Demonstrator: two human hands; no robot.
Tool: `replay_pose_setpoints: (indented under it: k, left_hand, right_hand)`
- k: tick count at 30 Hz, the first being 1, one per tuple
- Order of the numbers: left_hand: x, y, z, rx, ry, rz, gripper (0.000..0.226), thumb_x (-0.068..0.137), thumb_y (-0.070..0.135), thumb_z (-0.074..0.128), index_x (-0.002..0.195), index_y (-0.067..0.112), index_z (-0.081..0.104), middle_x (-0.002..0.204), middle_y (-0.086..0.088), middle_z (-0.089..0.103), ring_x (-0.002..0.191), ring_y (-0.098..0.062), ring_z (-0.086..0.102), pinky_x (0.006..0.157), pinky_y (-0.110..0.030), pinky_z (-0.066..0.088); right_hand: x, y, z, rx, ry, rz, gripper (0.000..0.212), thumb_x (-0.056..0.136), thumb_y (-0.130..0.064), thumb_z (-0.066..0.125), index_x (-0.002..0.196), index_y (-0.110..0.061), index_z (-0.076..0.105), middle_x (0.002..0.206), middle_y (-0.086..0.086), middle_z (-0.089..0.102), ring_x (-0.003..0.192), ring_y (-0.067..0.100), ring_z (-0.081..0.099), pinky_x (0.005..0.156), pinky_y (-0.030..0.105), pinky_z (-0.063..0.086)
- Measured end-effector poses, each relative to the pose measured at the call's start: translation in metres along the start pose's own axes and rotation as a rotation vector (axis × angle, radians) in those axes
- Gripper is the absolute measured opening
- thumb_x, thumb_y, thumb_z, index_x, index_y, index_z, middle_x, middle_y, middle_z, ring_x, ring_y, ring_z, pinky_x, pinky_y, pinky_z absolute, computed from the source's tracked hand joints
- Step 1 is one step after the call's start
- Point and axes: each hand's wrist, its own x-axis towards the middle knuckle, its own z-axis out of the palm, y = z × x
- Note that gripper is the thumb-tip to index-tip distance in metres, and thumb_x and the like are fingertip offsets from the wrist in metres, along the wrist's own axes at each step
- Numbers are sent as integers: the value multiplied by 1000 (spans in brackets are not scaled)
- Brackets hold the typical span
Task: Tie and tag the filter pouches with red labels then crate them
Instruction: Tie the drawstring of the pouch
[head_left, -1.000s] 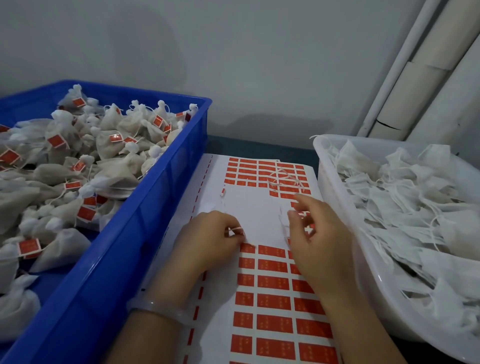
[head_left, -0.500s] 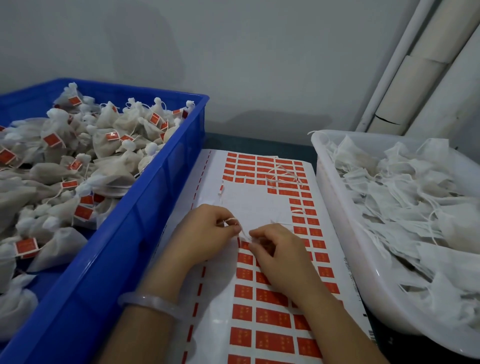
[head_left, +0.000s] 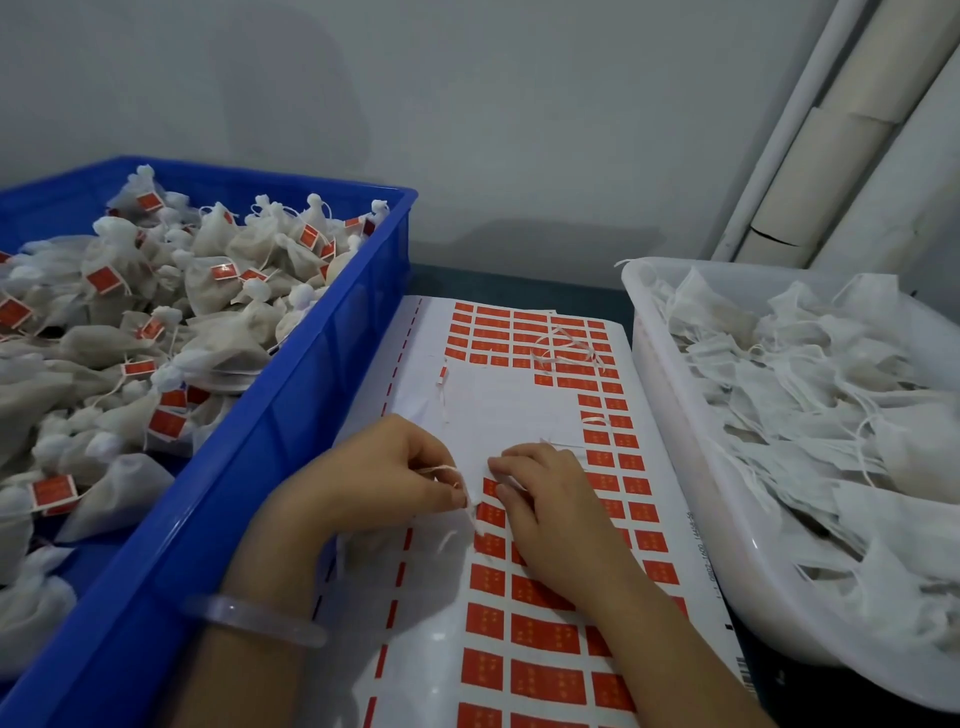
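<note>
Above glossy label sheet (head_left: 498, 410), left hand (head_left: 379, 473) pinches thin string (head_left: 441, 470) (pale, looped)

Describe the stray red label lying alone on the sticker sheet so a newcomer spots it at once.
Find the sticker sheet lying between the blue crate and the white tub. On its bare white patch, just beyond the left hand, lies the stray label. Unlike the gridded labels around it, it sits alone with a thin string trailing toward the hand.
</note>
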Motion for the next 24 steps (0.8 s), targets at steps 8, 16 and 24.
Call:
replay_pose_setpoints:
  k: [8, 16, 24]
  left_hand:
    - [-6, -1, -8, -36, 25, -77, 17, 86, 22, 62, 71, 26, 68, 76, 5, 66, 77, -14, 62, 56, -15, 44]
    - [2, -7, -6, -139, 243, -68, 11, 87, 19, 62, 77, 23, 66, 80, 2, 64, 74, -13, 59, 48, -15, 42]
    - [22, -15, 4, -50, 338, -187, 12, 88, 19, 61, 89, 31, 61, 84, 12, 52, 74, -10, 56, 52, -11, 42]
  right_hand:
    - [1, 3, 2, 6, 17, -21, 34, 97, -36, 38, 130, -34, 47, 139, -16, 41, 126, 1, 34, 99, 13, 13]
    - [0, 2, 1, 26, 24, -18, 33, 97, -36, 39, 128, -32, 50, 136, -15, 44, 124, 1, 36, 98, 12, 15]
    - [0, 1, 1, 25, 38, -21, 32, 97, -36, 41, 127, -33, 50, 136, -16, 44, 124, 1, 36, 97, 12, 15]
